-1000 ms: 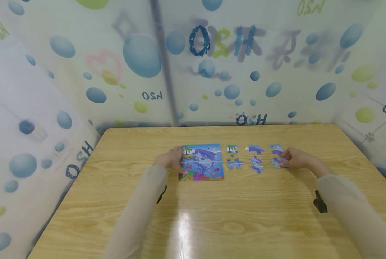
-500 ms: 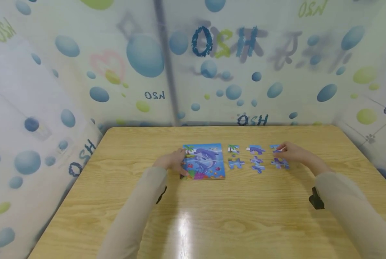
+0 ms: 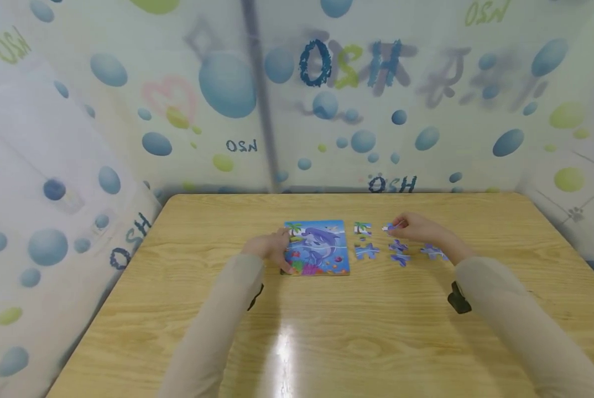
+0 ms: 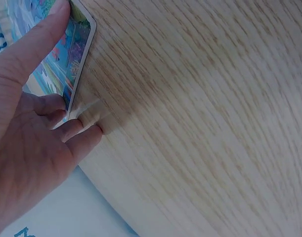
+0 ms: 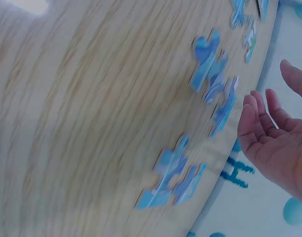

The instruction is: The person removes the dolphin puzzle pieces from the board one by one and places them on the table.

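Head view: we note the left hand (image 3: pixel 268 246) gripping the dolphin puzzle (image 3: pixel 319 254) nearer the tabletop's (image 3: pixel 376 331) far edge; loose pieces (image 3: pixel 366 252) lie alongside, the right hand (image 3: pixel 418 229) over them. Left wrist: thumb (image 4: pixel 37 47) atop the puzzle. Right wrist: fingers (image 5: pixel 246 121) relaxed, holding nothing.

Booth-like: bubble-patterned sheets (image 3: pixel 297 130) around a wooden table (image 3: pixel 366 331).

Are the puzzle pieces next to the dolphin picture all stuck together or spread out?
Spread out. The head view shows bare table between the groups of puzzle pieces. Gaps show in the right wrist view too.
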`<control>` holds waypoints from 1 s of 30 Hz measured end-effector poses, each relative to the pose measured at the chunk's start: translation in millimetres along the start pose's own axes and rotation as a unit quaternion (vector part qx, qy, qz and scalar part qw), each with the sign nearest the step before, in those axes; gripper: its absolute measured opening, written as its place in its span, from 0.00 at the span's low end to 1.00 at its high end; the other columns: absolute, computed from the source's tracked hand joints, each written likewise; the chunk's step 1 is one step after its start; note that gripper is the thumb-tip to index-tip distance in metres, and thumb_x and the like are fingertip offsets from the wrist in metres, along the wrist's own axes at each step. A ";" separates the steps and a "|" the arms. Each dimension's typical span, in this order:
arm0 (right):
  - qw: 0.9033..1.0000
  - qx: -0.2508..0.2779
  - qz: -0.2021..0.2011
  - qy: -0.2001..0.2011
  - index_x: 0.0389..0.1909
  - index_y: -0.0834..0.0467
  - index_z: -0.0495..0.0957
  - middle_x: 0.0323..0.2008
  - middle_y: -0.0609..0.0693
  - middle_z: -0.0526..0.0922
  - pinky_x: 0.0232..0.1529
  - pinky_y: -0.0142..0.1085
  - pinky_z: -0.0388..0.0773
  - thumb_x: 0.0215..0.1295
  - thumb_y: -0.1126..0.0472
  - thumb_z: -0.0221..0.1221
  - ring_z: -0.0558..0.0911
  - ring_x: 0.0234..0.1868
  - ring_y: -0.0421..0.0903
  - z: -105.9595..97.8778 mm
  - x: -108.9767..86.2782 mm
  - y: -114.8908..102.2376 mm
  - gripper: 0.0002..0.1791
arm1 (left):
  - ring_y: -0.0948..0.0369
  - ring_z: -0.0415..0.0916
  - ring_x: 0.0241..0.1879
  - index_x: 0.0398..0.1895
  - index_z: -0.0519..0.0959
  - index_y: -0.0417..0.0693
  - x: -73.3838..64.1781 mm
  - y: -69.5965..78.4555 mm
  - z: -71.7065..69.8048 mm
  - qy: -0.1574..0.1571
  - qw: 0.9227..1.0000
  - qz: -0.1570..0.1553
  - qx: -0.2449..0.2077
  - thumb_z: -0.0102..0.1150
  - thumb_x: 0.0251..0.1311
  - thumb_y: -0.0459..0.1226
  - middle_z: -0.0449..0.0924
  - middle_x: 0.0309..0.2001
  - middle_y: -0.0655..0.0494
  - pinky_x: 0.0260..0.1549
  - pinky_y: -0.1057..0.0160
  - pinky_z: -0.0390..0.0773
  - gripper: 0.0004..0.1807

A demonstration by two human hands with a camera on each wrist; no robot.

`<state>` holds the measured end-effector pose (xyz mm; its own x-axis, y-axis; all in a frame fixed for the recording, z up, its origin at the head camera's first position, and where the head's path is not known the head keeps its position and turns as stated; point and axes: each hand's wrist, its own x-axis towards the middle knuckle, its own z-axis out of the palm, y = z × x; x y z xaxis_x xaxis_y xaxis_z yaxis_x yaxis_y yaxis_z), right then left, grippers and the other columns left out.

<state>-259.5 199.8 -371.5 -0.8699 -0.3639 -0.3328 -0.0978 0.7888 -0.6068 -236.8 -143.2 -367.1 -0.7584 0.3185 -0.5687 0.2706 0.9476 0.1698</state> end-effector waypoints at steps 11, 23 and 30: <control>0.998 0.054 -0.020 -0.032 0.61 0.69 0.62 0.58 0.68 0.68 0.54 0.49 0.72 0.70 0.52 0.45 0.71 0.57 0.61 15.6 20.1 -33.8 0.28 | 0.55 0.30 0.73 0.71 0.41 0.37 1.2 2.7 1.6 -0.024 0.999 -0.017 0.032 0.59 0.53 0.54 0.29 0.73 0.48 0.69 0.54 0.49 0.53; 0.990 0.098 -0.052 -0.085 0.65 0.68 0.56 0.62 0.66 0.66 0.61 0.49 0.67 0.71 0.55 0.43 0.68 0.62 0.61 35.5 37.4 -72.0 0.28 | 0.55 0.31 0.73 0.71 0.43 0.40 -1.2 2.9 0.6 -0.018 0.999 -0.028 0.028 0.60 0.53 0.53 0.30 0.73 0.48 0.69 0.53 0.48 0.52; 0.991 0.066 -0.071 -0.088 0.61 0.64 0.66 0.59 0.62 0.71 0.56 0.46 0.72 0.68 0.54 0.48 0.71 0.59 0.57 55.1 51.7 -98.7 0.25 | 0.55 0.30 0.73 0.71 0.44 0.41 -2.3 3.9 0.8 -0.027 0.998 -0.023 0.045 0.58 0.54 0.54 0.30 0.73 0.49 0.69 0.53 0.48 0.50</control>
<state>-268.1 75.9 -368.6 -0.7531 -0.5568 -0.3504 -0.1392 0.6554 -0.7423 -233.6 -140.2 -365.8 -0.7386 0.2708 -0.6174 0.2910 0.9541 0.0703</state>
